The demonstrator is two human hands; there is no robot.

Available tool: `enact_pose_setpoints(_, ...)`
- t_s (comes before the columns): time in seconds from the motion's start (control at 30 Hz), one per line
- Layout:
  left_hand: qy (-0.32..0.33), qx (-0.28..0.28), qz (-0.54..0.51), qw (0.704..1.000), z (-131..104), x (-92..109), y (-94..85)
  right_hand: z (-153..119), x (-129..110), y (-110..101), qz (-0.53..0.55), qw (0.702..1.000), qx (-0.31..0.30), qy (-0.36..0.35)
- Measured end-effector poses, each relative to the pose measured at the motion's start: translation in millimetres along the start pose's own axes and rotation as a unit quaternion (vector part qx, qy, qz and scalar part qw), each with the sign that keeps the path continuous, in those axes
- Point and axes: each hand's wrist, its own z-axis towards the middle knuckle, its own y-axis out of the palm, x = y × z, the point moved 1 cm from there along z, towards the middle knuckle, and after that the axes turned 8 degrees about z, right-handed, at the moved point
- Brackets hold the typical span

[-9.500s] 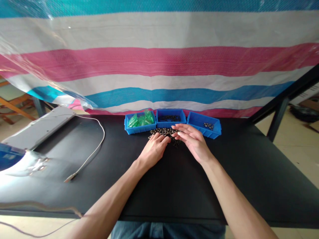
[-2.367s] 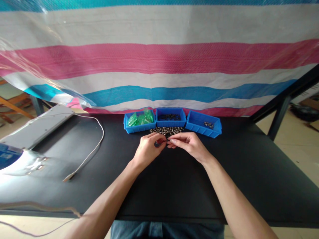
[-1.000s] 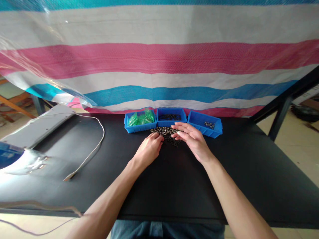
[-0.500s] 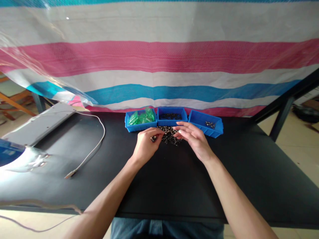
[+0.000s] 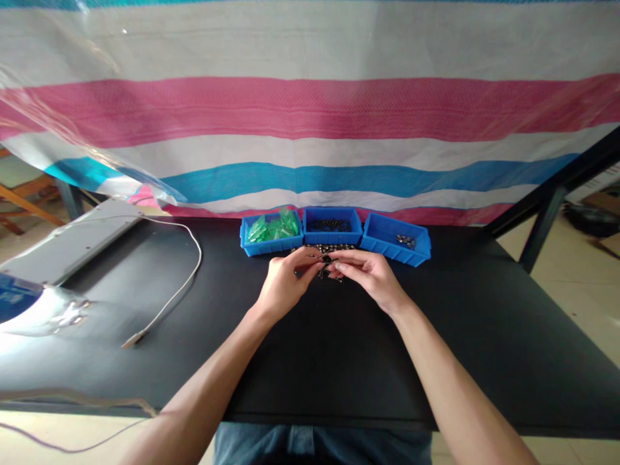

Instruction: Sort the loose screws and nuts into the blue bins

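My left hand (image 5: 285, 284) is closed, thumb and forefinger pinching a small dark screw whose thin end barely shows. Facing it, my right hand (image 5: 374, 279) is also closed, its thumb and fingertips pressed together almost against the left fingertips. Whatever the right fingers hold is too small to make out. Both hands are just above a pile of dark screws (image 5: 334, 248) on the black table, and they cover much of it. Behind the pile stand a blue bin (image 5: 271, 247) of green plastic packets, a blue bin (image 5: 333, 237) of small dark screws and a blue bin (image 5: 394, 253) with some shiny metal pieces.
On the left of the black table (image 5: 334, 361) lie a white cable (image 5: 196, 271), a long grey metal box (image 5: 92, 239) and a clear plastic bag (image 5: 58, 310). A striped plastic sheet (image 5: 300, 110) hangs behind the bins. A black metal leg (image 5: 542, 226) slants at right.
My right hand has moved left and its fingers have closed, bringing its fingertips close to the left ones. The left hand has turned slightly, hiding the dark pieces that showed in its palm.
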Motion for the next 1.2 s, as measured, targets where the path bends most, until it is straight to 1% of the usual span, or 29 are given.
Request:
enact_pose_setpoints(0.2, 0.053, -0.010, 0.042, 0.998, -0.9, 0.8, -0.9, -1.9, -5.7, 2.1, -0.008, 1.000, -0.016, 0.002)
enact_pose_setpoints(0.3, 0.076, -0.037, 0.054, 0.995, -1.5, 0.0, -2.7, -1.6, -5.8, 1.1, -0.015, 1.000, -0.011, 0.003)
enact_pose_setpoints(0.37, 0.084, -0.062, 0.088, 0.991, -1.6, -2.1, -4.3, -0.7, -4.4, -1.7, -0.028, 1.000, 0.007, 0.000)
enact_pose_setpoints(0.43, 0.096, -0.078, 0.164, 0.979, -1.1, -5.5, -6.0, 0.5, -3.1, -5.1, -0.031, 0.999, 0.036, -0.010)
enact_pose_setpoints(0.53, 0.114, -0.081, 0.288, 0.947, -0.1, -12.7, -7.4, 1.8, -3.5, -7.3, 0.024, 0.997, 0.069, -0.036)
enact_pose_setpoints(0.6, 0.114, -0.089, 0.333, 0.932, 0.5, -17.4, -7.0, 2.2, -5.4, -6.3, 0.070, 0.993, 0.077, -0.051)
enact_pose_setpoints(0.7, 0.103, -0.108, 0.361, 0.921, 1.3, -20.7, -5.7, 2.1, -8.0, -4.1, 0.099, 0.990, 0.080, -0.056)
enact_pose_setpoints(0.83, 0.095, -0.120, 0.371, 0.916, 2.1, -18.2, -4.5, 1.4, -8.8, -3.7, 0.099, 0.991, 0.076, -0.050)
enact_pose_setpoints(0.93, 0.100, -0.117, 0.372, 0.915, 2.2, -16.9, -3.7, 1.0, -9.5, -4.2, 0.097, 0.992, 0.071, -0.047)
enact_pose_setpoints(1.0, 0.104, -0.110, 0.361, 0.920, 2.0, -16.7, -3.3, 1.0, -9.9, -4.6, 0.094, 0.992, 0.069, -0.045)
enact_pose_setpoints(1.1, 0.102, -0.086, 0.301, 0.944, 1.8, -13.9, -4.1, 1.5, -8.8, -5.9, 0.082, 0.993, 0.068, -0.045)
enact_pose_setpoints(1.2, 0.081, -0.053, 0.199, 0.975, 2.3, -6.2, -6.3, 2.0, -6.6, -8.1, 0.037, 0.996, 0.058, -0.051)
